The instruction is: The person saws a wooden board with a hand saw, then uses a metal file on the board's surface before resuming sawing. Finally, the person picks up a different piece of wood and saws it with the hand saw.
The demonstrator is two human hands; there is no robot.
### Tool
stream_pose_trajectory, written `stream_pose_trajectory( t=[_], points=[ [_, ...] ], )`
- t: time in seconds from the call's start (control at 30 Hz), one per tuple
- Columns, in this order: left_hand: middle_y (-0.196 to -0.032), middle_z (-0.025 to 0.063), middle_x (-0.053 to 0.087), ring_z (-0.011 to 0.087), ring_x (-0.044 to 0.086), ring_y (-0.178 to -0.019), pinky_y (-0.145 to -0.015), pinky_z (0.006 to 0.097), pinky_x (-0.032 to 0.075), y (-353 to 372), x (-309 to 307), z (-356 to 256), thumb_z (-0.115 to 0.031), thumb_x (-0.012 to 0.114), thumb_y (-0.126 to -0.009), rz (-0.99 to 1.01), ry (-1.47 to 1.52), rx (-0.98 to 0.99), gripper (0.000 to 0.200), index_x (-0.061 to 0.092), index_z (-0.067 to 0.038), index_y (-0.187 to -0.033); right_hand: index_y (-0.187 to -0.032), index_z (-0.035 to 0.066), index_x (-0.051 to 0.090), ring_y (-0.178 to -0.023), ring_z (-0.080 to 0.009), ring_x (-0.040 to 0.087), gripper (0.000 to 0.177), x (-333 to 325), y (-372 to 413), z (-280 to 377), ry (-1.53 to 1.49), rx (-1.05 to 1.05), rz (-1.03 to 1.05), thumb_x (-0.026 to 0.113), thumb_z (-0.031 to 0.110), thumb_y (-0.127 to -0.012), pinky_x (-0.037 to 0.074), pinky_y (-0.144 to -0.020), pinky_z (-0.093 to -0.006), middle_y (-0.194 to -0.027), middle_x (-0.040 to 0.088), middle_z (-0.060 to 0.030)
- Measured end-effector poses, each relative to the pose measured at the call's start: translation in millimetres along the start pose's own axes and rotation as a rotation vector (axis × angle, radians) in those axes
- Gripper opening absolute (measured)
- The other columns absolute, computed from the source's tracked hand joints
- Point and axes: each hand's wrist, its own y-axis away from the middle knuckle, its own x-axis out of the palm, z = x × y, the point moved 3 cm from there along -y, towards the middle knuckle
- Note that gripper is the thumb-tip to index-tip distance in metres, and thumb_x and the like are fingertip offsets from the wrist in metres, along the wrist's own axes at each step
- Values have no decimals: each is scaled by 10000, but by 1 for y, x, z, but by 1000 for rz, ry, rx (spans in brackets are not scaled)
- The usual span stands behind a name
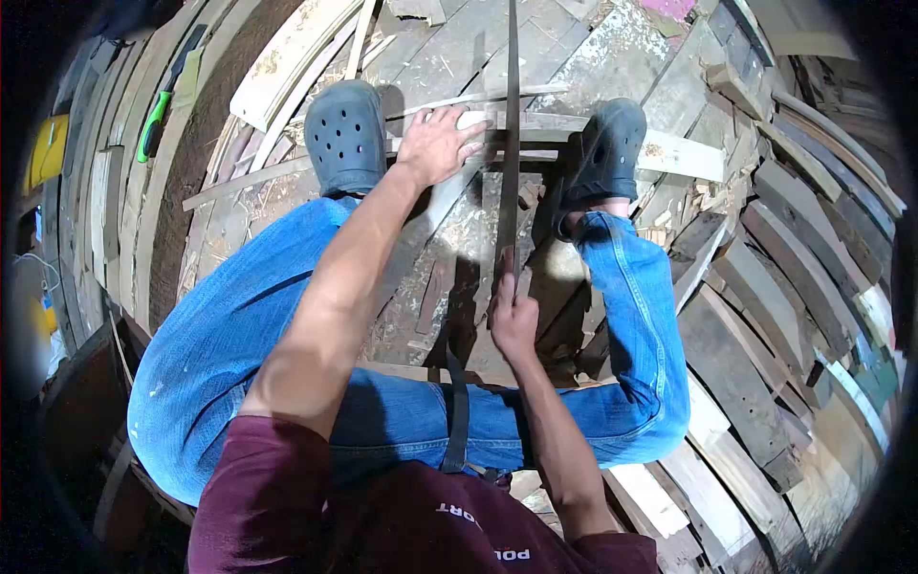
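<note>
From where I stand, the biggest worry is how near the left hand [435,145] is to the long dark blade [512,143]. That hand is spread over the pale board [690,158], fingers apart and its grip open, pressing from above rather than clasping; its fingertips reach close beside the metal. If the blade skipped or bent sideways, those bare fingers could be cut. The right hand [516,320] has its grip closed around the near end of the blade, though I can't tell what sort of handle lies inside.

The blade runs away from the body across the board, between the feet. The right clog [612,143] sits on the board near it, so a slip that way could catch the foot; the left clog [344,134] is on the other side. If either foot eased off, the board could rock or twist and pinch the metal.

A dark strap [458,421] hangs over the thigh, near enough the right arm to snag. A thin strip [535,91] lies just beyond the board, where it could foul the work. Stacked timber [798,277] crowds the right side, and a green-handled tool [153,124] rests among the planks [177,177] to the left.
</note>
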Motion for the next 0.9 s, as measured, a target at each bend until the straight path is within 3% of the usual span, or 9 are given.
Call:
stream_pose_trajectory(
  t=[0.07,0.1,0.27,0.4,0.53,0.63,0.7,0.77,0.9],
  points=[
    [-1386,98,430,272,407,-1286,-1036,499,311,6,7,2,-416,471,-942,-31,2,22,434,462,-325,-1366,-681,-70,610,-511,-279,571,616,-3,-10,31,108,75,5,442,439,-984,429,-547,-441,-545,551,-202],
    [-1379,99,437,273,412,-1280,-1032,496,315,-9,2,4,-416,473,-940,-91,-9,39,431,468,-325,-1361,-622,-78,564,-479,-278,542,641,-2,-34,37,42,5,-22,434,434,-986,400,-514,-450,-487,480,-199],
    [-1359,101,457,274,430,-1263,-1028,483,320,-1,4,-1,-411,490,-932,-95,18,60,430,481,-333,-1354,-712,-61,592,-495,-258,515,567,2,19,-5,83,8,-22,445,416,-983,391,-512,-428,-536,497,-187],
    [-1387,108,438,293,425,-1267,-1034,487,314,-1,3,-3,-423,479,-934,-82,3,61,431,484,-336,-1356,-700,-63,588,-491,-261,542,566,-9,-20,39,-22,-18,31,452,408,-981,392,-507,-423,-525,501,-193],
    [-1368,90,449,263,423,-1261,-1038,485,304,0,2,0,-407,499,-925,-85,23,54,434,473,-365,-1357,-688,-48,584,-489,-188,503,558,-2,0,31,-43,-75,-44,467,416,-976,391,-500,-409,-502,453,-136],
    [-1372,89,446,273,425,-1259,-1049,476,297,-3,5,-2,-422,499,-926,-73,-14,26,423,488,-368,-1345,-680,-55,587,-497,-185,495,570,-1,14,22,-37,-55,-53,468,418,-975,396,-514,-422,-491,419,-120],
    [-1380,93,444,282,424,-1259,-1046,480,299,-4,8,-1,-426,496,-927,-99,18,46,422,489,-367,-1345,-667,-70,597,-535,-329,603,627,-1,-7,28,-40,-101,-55,464,470,-954,416,-532,-440,-543,516,-240],
    [-1376,99,453,280,424,-1262,-1042,483,300,-4,9,2,-429,498,-925,-128,59,66,424,490,-366,-1345,-660,-70,594,-543,-334,610,638,3,-27,31,-30,-2,9,456,480,-953,415,-532,-437,-534,508,-235],
    [-1361,107,470,281,430,-1265,-1037,485,309,-1,3,0,-428,512,-916,-125,73,57,417,514,-360,-1327,-652,-75,579,-526,-240,586,635,12,-2,-1,-60,52,64,454,469,-956,398,-513,-432,-516,482,-237]
  ],
)
